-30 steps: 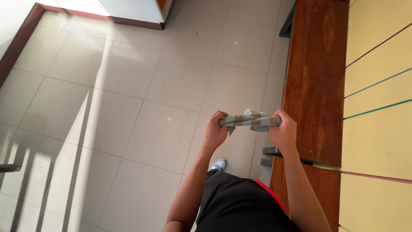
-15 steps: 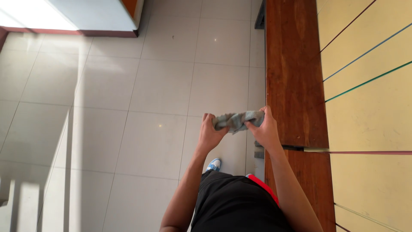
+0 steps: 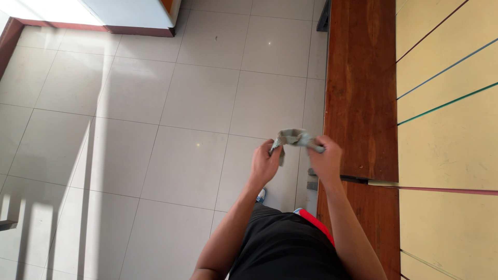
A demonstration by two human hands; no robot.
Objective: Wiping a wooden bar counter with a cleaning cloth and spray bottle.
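Pinching a small crumpled grey-green cloth [image 3: 294, 138] between them, both hands are up in front of the body: the left hand [image 3: 265, 165] clamps its fingers on the cloth's left end, the right hand [image 3: 327, 158] grips the right end. The cloth bunches in the air between the hands, over the pale tiled floor [image 3: 171, 114]. Just beside the right hand runs a long reddish-brown wooden bench [image 3: 360, 93], against a cream wall with thin coloured lines [image 3: 451, 129].
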